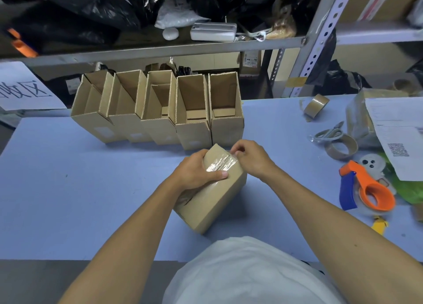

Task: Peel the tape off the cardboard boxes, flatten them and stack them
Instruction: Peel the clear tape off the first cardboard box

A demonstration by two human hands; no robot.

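A closed cardboard box [212, 200] stands tilted on the blue table [68, 200] in front of me, with clear tape [220, 165] across its upper end. My left hand [196, 172] grips the box from the left, thumb lying on the tape. At the far top edge, my right hand [248, 157] pinches the tape with curled fingers. Behind them, several open cardboard boxes [160, 111] stand upright in a row, tops open.
To the right lie an orange-and-blue tape dispenser [366, 189], two brown tape rolls [342, 147] [317, 104], scissors [329, 133] and printed papers [398, 132]. A metal shelf [160, 49] loaded with black bags runs behind the table.
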